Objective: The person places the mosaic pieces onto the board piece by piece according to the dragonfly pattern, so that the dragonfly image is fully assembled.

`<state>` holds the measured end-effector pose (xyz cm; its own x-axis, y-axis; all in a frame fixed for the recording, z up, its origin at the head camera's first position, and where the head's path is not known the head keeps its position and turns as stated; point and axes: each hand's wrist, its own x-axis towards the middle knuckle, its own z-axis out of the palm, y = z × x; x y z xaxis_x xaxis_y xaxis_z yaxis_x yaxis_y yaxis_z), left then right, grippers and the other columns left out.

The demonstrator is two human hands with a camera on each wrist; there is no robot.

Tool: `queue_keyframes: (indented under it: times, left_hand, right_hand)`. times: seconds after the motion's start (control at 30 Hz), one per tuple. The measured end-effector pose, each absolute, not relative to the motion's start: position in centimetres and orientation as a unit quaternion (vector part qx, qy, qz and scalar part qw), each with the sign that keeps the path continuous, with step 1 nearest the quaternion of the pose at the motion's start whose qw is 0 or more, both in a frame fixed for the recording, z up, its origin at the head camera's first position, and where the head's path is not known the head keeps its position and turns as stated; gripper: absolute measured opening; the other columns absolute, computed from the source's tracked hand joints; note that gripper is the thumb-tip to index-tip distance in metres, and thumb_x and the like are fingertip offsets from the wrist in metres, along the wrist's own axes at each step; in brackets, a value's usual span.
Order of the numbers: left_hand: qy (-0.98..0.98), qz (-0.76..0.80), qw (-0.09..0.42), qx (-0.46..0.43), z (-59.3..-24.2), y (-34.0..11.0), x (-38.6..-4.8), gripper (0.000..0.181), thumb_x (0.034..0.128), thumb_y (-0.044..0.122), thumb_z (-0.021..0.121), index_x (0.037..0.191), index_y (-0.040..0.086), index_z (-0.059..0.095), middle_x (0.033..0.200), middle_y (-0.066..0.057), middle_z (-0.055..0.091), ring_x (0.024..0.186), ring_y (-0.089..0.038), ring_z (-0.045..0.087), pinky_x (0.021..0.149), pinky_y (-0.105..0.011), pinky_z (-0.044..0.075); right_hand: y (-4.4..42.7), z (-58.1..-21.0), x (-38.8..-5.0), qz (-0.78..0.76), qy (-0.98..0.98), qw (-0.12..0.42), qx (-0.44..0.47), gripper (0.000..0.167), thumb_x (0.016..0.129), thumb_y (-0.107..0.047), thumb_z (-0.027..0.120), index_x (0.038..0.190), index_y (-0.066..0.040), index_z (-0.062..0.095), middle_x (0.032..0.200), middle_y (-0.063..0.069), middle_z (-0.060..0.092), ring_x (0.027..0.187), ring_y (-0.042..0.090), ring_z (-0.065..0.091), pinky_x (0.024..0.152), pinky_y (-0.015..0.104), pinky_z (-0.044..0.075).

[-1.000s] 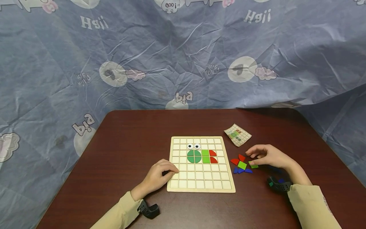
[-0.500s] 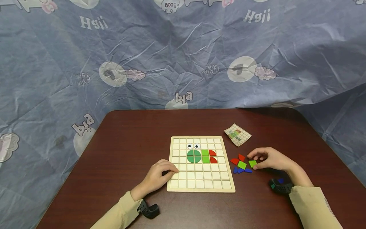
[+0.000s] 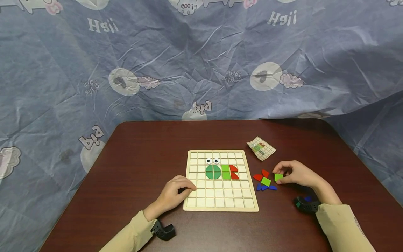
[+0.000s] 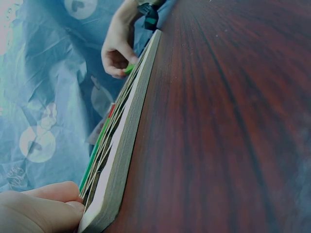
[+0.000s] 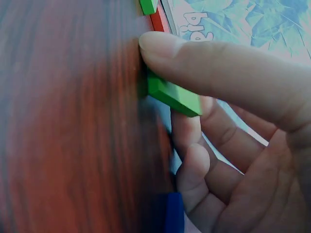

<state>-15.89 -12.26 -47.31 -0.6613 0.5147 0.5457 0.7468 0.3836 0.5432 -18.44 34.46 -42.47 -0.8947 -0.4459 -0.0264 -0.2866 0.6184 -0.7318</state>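
My right hand (image 3: 299,174) pinches a light green square tile (image 3: 278,177) between thumb and fingers, right of the grid board. Up close in the right wrist view, the thumb lies along one side of this tile (image 5: 176,98), close to the table. My left hand (image 3: 174,191) grips the left edge of the wooden grid board (image 3: 220,203), thumb and forefinger at its rim. On the board sit two eye tiles (image 3: 212,161), dark green quarter circles forming a disc (image 3: 213,172), light green squares (image 3: 226,172) and red quarter circles (image 3: 234,172).
Beside the board lie red pieces (image 3: 258,177), another light green square (image 3: 266,181) and several blue pieces (image 3: 264,188). A blue piece (image 5: 174,213) lies near the right wrist. A pattern card (image 3: 261,148) rests behind them on the dark table (image 3: 151,147); a printed cloth hangs beyond.
My right hand has adjusted its fingers around the light green square, which has turned and moved slightly. My left hand stays at the board's edge.
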Motion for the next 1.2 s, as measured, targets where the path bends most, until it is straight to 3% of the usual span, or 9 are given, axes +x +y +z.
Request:
queue_keyframes:
  times: [0.2, 0.4, 0.57, 0.73, 1.03, 1.2]
  left_hand:
    - [-0.817, -0.401, 0.147, -0.387, -47.3, -12.3, -15.9, 0.016, 0.0861, 0.005, 0.066, 0.091, 0.018, 0.073, 0.092, 0.010, 0.068, 0.092, -0.011, 0.058, 0.082, -0.026, 0.049]
    - [-0.815, -0.401, 0.151, -0.391, -47.3, -12.3, -15.9, 0.015, 0.0861, 0.005, 0.066, 0.092, 0.017, 0.073, 0.092, 0.009, 0.068, 0.092, -0.011, 0.058, 0.082, -0.025, 0.049]
    - [-0.815, -0.401, 0.149, -0.391, -47.3, -12.3, -15.9, 0.015, 0.0860, 0.005, 0.066, 0.092, 0.017, 0.073, 0.092, 0.009, 0.068, 0.092, -0.012, 0.058, 0.082, -0.025, 0.048]
    - [-0.813, -0.403, 0.151, -0.393, -47.3, -12.3, -15.9, 0.015, 0.0856, 0.004, 0.066, 0.092, 0.017, 0.073, 0.092, 0.008, 0.068, 0.092, -0.012, 0.058, 0.082, -0.025, 0.048]
    - [-0.814, -0.404, 0.148, -0.390, -47.4, -12.3, -15.9, 0.016, 0.0859, 0.004, 0.066, 0.092, 0.017, 0.073, 0.092, 0.009, 0.068, 0.092, -0.012, 0.058, 0.082, -0.026, 0.049]
    - [-0.815, -0.404, 0.147, -0.389, -47.3, -12.3, -15.9, 0.016, 0.0851, 0.004, 0.067, 0.092, 0.017, 0.073, 0.092, 0.009, 0.068, 0.092, -0.012, 0.058, 0.081, -0.026, 0.049]
  right_hand:
    - [33.6, -42.0, -18.9, -0.390, 0.895, 0.114, -0.185, 0.027, 0.077, -0.017, 0.078, 0.098, -0.005, 0.067, 0.092, 0.005, 0.065, 0.080, 0.014, 0.059, 0.069, 0.026, 0.053]
    - [32.4, -41.4, -19.2, -0.386, 0.904, 0.080, -0.169, 0.024, 0.077, -0.025, 0.078, 0.094, -0.011, 0.070, 0.088, 0.000, 0.068, 0.079, 0.014, 0.064, 0.067, 0.026, 0.054]
    - [31.1, -40.4, -19.1, -0.417, 0.889, 0.077, -0.173, 0.033, 0.082, -0.026, 0.074, 0.106, -0.004, 0.069, 0.082, 0.005, 0.071, 0.071, 0.022, 0.067, 0.063, 0.033, 0.056]
    - [29.7, -39.6, -19.1, -0.419, 0.886, 0.075, -0.185, 0.040, 0.088, -0.025, 0.066, 0.120, 0.000, 0.063, 0.086, 0.007, 0.071, 0.072, 0.021, 0.068, 0.067, 0.035, 0.057]
    - [25.7, -38.7, -19.9, -0.424, 0.874, 0.084, -0.220, 0.036, 0.095, -0.026, 0.058, 0.123, -0.004, 0.059, 0.091, 0.011, 0.069, 0.076, 0.031, 0.066, 0.057, 0.033, 0.050]
    - [23.1, -38.3, -20.7, -0.433, 0.862, 0.115, -0.239, 0.032, 0.096, -0.026, 0.056, 0.118, -0.003, 0.060, 0.091, 0.012, 0.069, 0.080, 0.032, 0.066, 0.071, 0.045, 0.054]
